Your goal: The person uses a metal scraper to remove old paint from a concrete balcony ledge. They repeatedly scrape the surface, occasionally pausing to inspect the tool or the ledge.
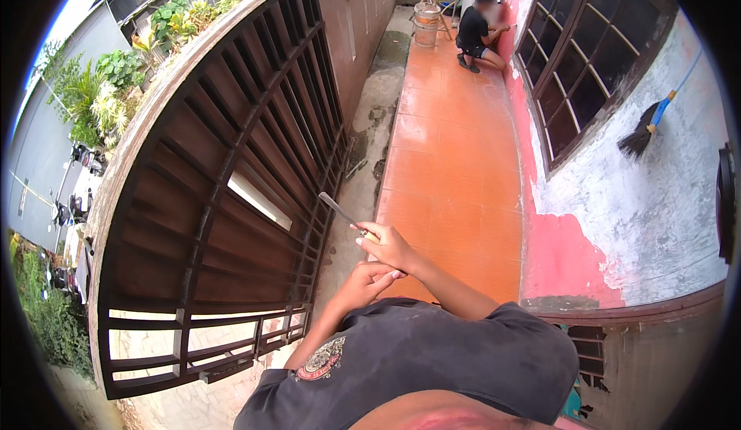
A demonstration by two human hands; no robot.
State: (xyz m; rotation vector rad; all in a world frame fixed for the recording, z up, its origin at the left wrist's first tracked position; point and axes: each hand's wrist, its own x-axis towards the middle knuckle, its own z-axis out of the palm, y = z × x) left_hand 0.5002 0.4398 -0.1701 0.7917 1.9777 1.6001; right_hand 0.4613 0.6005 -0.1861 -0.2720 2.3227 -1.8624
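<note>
Beside the barred gate, the flat-bladed scraper is gripped in the right hand, fingers closed; the left hand is curled at that wrist (its hold cannot be told); blade best pointed gateward.

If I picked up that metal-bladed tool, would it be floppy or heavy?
The metal-bladed tool would probably feel stiff, because its blade sticks out without drooping. It's likely fairly light, since only the right hand seems to hold it.
</note>
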